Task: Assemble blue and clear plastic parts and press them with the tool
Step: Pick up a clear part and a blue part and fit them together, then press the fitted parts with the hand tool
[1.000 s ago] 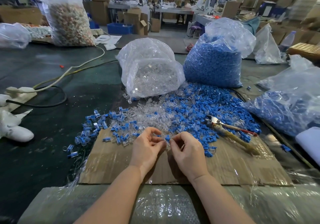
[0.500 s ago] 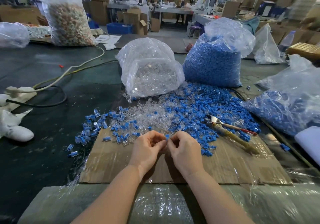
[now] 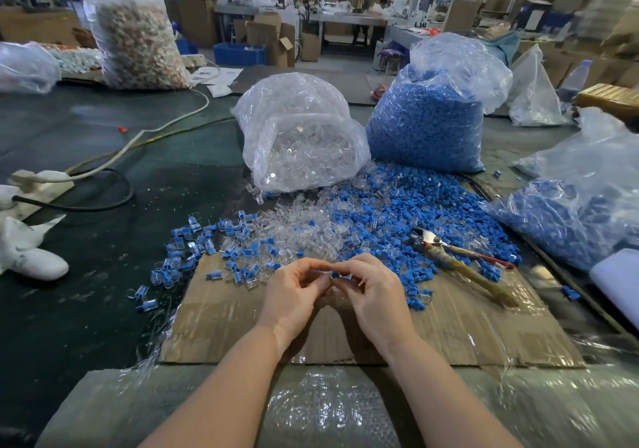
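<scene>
My left hand (image 3: 294, 292) and my right hand (image 3: 373, 292) meet fingertip to fingertip above the cardboard sheet (image 3: 466, 330). Between the fingers sits a small blue part (image 3: 334, 274) with a clear piece against it; both hands pinch it. Loose clear parts (image 3: 297, 226) and loose blue parts (image 3: 397, 212) lie heaped just beyond the hands. Several joined blue-and-clear pieces (image 3: 179, 261) are scattered to the left. The pliers-like tool (image 3: 463, 264), with tape-wrapped handles, lies on the cardboard to the right of my right hand, untouched.
A bag of clear parts (image 3: 301, 136) and a bag of blue parts (image 3: 428, 115) stand behind the heaps. Another bag with blue parts (image 3: 574, 212) lies at the right. White gloves (image 3: 31, 254) and cables (image 3: 114, 157) lie at the left on the dark table.
My hands have closed together; the gap between their fingertips is gone and they have lifted slightly away from me with the small part between them.
</scene>
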{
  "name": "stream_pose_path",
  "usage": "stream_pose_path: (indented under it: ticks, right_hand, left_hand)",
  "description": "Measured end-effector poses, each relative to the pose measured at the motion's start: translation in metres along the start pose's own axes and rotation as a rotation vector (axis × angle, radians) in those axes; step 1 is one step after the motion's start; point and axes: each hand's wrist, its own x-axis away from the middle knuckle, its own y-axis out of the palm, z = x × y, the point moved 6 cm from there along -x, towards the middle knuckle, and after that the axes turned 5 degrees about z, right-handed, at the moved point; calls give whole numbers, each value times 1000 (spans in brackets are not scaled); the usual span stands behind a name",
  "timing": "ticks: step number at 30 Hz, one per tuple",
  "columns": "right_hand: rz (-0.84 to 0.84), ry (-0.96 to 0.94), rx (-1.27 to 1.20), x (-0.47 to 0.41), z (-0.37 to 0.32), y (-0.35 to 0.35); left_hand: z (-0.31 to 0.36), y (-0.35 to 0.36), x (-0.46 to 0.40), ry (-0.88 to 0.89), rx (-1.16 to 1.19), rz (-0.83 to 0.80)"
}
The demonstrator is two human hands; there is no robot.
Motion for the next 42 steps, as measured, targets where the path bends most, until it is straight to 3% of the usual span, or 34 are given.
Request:
stream_pose_path:
  ticks: [13, 18, 21, 24, 27, 42]
  right_hand:
    - [63, -35, 122, -2, 8, -12]
    - [259, 203, 444, -16, 50, -68]
    - [68, 504, 796, -20, 92, -95]
    - [-140, 676, 892, -20, 120, -111]
    - [-246, 691, 904, -23, 128, -114]
    - [-282, 540, 1035, -27, 132, -122]
  left_hand:
    - [-2, 1, -4, -29, 35, 9]
    - [-3, -1, -6, -19, -14, 26]
    - [-3, -1, -7, -21, -31, 32]
    - [-2, 1, -8, -31, -31, 30]
    - [0, 1, -8, -33, -31, 24]
    - [2, 2, -9, -17, -57, 12]
